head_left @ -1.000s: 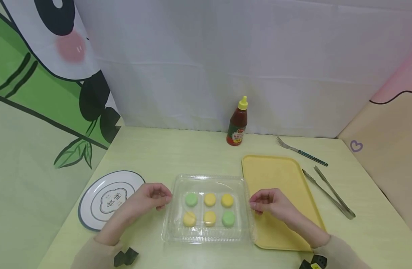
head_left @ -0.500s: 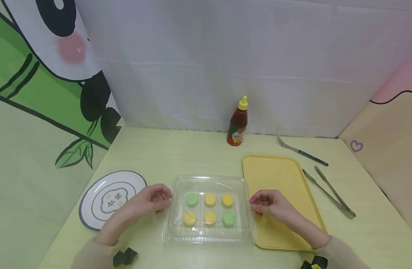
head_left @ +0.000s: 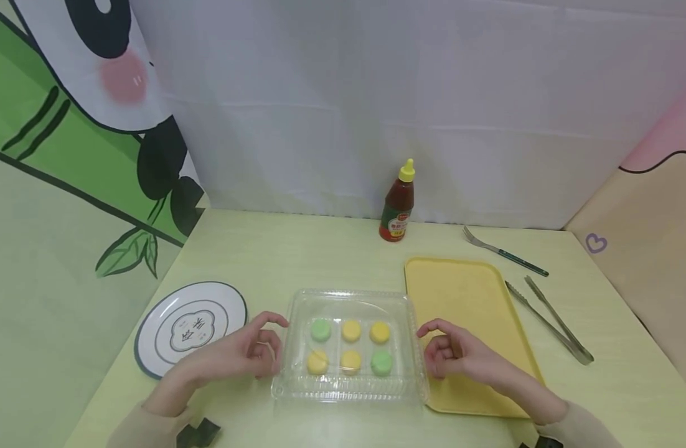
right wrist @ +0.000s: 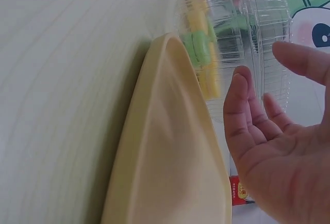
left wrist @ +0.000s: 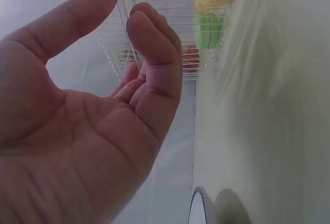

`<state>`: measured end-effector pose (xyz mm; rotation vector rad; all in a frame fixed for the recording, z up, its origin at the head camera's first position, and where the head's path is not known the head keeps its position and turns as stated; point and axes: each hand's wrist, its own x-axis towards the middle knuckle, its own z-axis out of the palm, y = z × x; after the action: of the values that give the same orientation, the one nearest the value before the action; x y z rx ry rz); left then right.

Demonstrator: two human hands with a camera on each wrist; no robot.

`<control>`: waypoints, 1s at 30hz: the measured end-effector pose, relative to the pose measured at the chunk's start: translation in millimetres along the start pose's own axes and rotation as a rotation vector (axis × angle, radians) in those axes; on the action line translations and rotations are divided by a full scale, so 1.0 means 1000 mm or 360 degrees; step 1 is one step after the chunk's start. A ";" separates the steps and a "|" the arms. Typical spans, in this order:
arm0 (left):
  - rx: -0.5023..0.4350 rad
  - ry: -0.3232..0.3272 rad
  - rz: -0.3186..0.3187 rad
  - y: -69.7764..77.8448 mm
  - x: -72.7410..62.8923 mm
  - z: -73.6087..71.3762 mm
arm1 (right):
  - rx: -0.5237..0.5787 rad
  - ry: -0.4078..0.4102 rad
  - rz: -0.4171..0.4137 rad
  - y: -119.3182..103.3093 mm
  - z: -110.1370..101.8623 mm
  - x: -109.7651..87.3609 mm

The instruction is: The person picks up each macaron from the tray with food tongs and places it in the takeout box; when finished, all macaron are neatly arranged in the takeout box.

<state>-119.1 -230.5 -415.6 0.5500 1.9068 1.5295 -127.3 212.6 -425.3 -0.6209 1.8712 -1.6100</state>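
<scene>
A clear plastic clamshell box [head_left: 298, 311] with its lid down lies in front of me in the head view. Through it show several yellow and green macarons [head_left: 351, 331], set in two rows. My left hand [head_left: 239, 351] is beside the box's left edge, fingers loosely bent; in the left wrist view, the thumb and fingers [left wrist: 154, 53] are parted near the rim. At the right edge, over the yellow tray, my right hand [head_left: 460, 351] is bent likewise. Its thumb and fingers [right wrist: 240, 110] are spread apart by the box in the right wrist view. Whether any fingertip touches the rim, I cannot tell.
A white plate [head_left: 158, 333] with a blue rim is at left, partly behind my left wrist. The yellow tray [head_left: 449, 280] adjoins the box at right. Beyond it lie metal tongs [head_left: 561, 326] and a fork [head_left: 508, 255]. A sauce bottle [head_left: 398, 208] stands at the back.
Both hands have loosened: thumbs and fingers that were close together at the box's edges are now spread apart. The box stays in place; the head view has shifted slightly.
</scene>
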 end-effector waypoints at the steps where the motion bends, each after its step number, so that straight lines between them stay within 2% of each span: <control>1: -0.0022 -0.0028 0.0003 0.000 -0.001 0.001 | 0.0010 -0.0021 0.0003 0.000 0.000 -0.002; 3: -0.0039 -0.0066 0.0026 -0.001 -0.002 0.002 | 0.0016 -0.0047 0.0007 0.002 0.001 -0.004; 7: -0.0036 -0.0080 0.0044 -0.003 -0.002 0.005 | 0.0026 -0.0062 0.0023 0.005 0.005 -0.007; 13: -0.0018 -0.0009 0.0002 -0.003 -0.004 0.012 | 0.0040 -0.0045 0.0046 0.007 0.012 -0.009; 20: 0.0019 0.0049 0.0009 -0.003 -0.006 0.019 | 0.0007 0.0012 0.0055 0.009 0.019 -0.009; 30: -0.0104 0.0084 0.0000 -0.006 -0.008 0.024 | 0.0039 0.0076 0.0034 0.011 0.027 -0.009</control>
<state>-97.1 -220.2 -422.7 0.4854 1.8886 1.6152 -101.8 201.2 -438.0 -0.5549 1.8831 -1.6453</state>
